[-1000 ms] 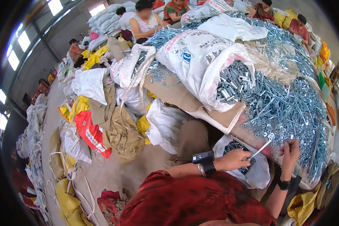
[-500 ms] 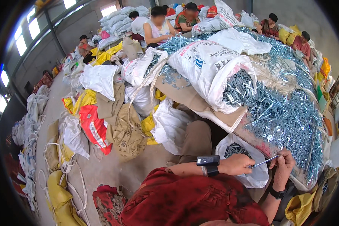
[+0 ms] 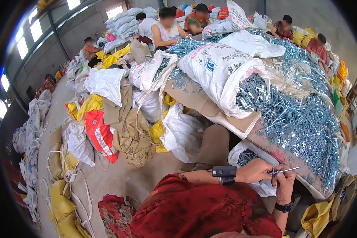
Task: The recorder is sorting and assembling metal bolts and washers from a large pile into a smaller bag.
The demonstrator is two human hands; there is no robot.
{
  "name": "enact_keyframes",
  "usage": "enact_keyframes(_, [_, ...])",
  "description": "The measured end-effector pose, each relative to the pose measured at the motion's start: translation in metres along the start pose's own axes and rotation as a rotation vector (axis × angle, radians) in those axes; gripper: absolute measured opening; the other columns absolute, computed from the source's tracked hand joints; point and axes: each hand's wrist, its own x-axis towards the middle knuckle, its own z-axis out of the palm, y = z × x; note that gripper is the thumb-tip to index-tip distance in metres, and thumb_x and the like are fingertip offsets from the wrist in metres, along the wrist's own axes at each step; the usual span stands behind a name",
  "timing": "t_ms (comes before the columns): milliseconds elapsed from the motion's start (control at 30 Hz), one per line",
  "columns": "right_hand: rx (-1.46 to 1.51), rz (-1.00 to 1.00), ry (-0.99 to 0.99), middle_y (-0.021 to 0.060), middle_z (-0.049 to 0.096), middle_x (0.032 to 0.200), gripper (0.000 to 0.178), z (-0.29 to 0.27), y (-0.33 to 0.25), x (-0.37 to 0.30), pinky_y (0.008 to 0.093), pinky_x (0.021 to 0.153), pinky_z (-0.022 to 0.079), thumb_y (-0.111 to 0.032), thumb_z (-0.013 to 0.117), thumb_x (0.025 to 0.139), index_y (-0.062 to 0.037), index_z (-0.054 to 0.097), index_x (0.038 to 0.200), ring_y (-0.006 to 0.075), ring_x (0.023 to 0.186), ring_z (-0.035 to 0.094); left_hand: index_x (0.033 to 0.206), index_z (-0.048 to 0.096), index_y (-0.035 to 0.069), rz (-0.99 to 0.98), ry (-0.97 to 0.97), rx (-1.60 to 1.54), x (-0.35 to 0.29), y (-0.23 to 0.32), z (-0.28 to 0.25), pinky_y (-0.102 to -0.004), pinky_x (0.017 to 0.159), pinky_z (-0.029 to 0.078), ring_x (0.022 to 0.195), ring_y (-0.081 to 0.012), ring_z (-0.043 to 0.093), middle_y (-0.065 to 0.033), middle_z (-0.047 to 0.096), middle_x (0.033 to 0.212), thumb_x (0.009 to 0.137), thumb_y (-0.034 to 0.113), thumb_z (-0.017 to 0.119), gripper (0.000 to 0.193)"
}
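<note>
My left hand is closed, pinching one end of a long, thin silvery bolt. Close beside it, my right hand also has its fingers closed round the bolt, whose free end sticks out past them to the right. The fingers hide whatever sits at the bolt's left end. Just behind my hands, an open white sack holds more metal fasteners. Beyond, the table edge carries a large heap of bolts, nuts and washers.
A printed white sack lies tipped on the table, spilling metal sleeves. Brown, red and yellow sacks crowd the floor at left. Several people sit around the heap's far side.
My right hand has moved down and left along the bolt, from its far end to beside my left hand. The bolt's free end now shows beyond my right fingers.
</note>
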Motion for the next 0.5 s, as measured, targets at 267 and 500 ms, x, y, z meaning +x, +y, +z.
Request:
enact_keyframes(267, [-0.138, -0.090, 0.023, 0.0090, 0.067, 0.108, 0.036, 0.022, 0.011, 0.031, 0.0318, 0.086, 0.050, -0.024, 0.071, 0.085, 0.0028, 0.066, 0.108, 0.0183, 0.098, 0.062, 0.095, 0.066, 0.003, 0.073, 0.031, -0.001, 0.004, -0.009, 0.001, -0.0391, 0.063, 0.049, 0.069, -0.0358, 0.064, -0.0202, 0.065, 0.079, 0.085, 0.019, 0.070, 0.019])
enact_keyframes(500, [-0.232, -0.329, -0.117, 0.0134, 0.062, 0.128, 0.051, 0.035, 0.024, 0.044, 0.0358, 0.104, 0.041, -0.038, 0.051, 0.101, 0.0039, 0.060, 0.128, 0.0224, 0.120, 0.056, 0.080, 0.064, 0.000, -0.541, 0.500, -0.238, 0.005, -0.034, -0.048, -0.0255, 0.051, 0.041, 0.057, -0.0036, 0.048, 0.0013, 0.058, 0.061, 0.092, 0.012, 0.067, 0.018])
